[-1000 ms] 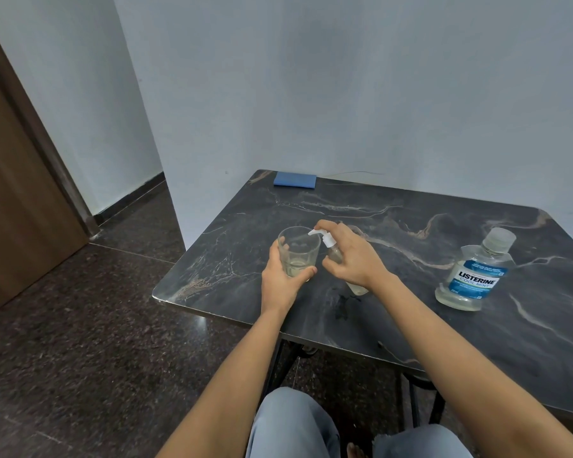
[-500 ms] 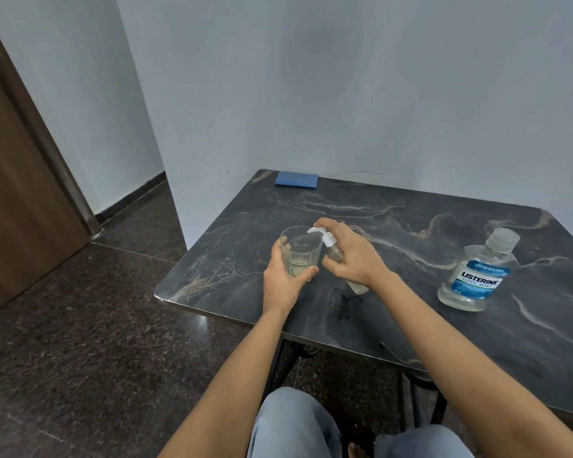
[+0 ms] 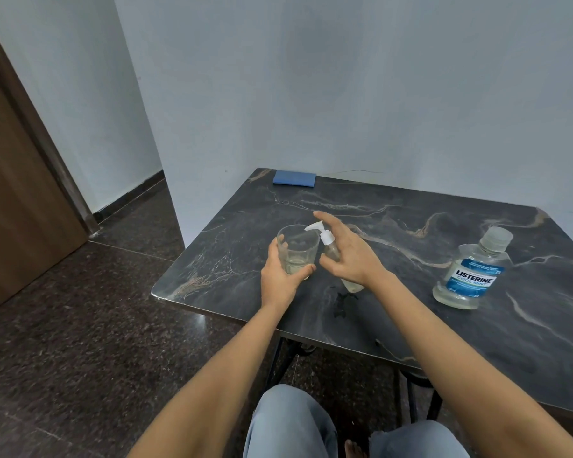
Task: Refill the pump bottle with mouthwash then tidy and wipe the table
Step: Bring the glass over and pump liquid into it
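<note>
Pump bottle (image 3: 327, 238) body mostly hidden behind right hand (image 3: 351, 257); only pump head, base show. Glass (image 3: 297, 246) near side covered by left hand (image 3: 280, 280). Tabletop (image 3: 411, 292) cut off at right edge. Mouthwash bottle (image 3: 473, 277) small print unreadable.

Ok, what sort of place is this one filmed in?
Probably a room in a home: a dark marble-look table set against a plain pale wall, a wooden door on the left, and a Listerine bottle standing on the table.
</note>
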`<state>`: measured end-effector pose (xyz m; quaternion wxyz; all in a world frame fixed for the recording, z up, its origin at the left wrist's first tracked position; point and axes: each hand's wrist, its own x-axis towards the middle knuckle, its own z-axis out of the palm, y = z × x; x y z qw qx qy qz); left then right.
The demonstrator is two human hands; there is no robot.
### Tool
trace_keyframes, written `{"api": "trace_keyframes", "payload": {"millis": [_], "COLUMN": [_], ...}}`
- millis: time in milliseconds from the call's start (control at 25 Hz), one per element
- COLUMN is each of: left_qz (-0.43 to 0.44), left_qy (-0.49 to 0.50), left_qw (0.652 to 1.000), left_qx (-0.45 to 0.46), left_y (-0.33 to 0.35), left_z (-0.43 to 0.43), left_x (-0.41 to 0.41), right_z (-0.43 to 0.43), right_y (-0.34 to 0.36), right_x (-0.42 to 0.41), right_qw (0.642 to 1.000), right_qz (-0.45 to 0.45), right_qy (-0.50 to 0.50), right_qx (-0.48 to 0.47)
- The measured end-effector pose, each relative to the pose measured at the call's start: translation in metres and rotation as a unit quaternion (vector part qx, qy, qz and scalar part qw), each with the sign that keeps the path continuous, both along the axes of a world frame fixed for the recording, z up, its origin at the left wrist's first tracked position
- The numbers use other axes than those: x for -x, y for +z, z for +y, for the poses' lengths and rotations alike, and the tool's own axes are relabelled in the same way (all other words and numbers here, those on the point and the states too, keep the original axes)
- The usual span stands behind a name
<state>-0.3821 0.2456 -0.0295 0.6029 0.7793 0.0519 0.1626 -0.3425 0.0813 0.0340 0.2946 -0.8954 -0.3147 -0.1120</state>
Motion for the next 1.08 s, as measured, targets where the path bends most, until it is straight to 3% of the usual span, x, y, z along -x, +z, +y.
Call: {"api": "trace_keyframes", "payload": {"millis": [120, 400, 920, 1080], "left_qz": [0.012, 0.026, 0.020, 0.015], "left_qy": [0.005, 0.007, 0.000, 0.008], "left_qw": [1.000, 1.000, 0.999, 0.999], "left_qx": [0.010, 0.013, 0.031, 0.042], "left_y": [-0.001, 0.005, 0.007, 0.006], "left_z": [0.001, -0.005, -0.019, -0.021], "left_x": [-0.006, -0.020, -0.031, -0.032], "right_z": [-0.008, -0.052, -0.078, -0.084], "right_y": [0.001, -0.004, -0.043, -0.059], "right_x": [-0.001, -0.004, 0.008, 0.012], "right_qw": [1.000, 0.977, 0.946, 0.943], "right_qz": [0.000, 0.002, 0.112, 0.100], "right_qy": [-0.008, -0.136, -0.215, -0.230], "right_qx": [-0.025, -0.164, -0.216, -0.218]}}
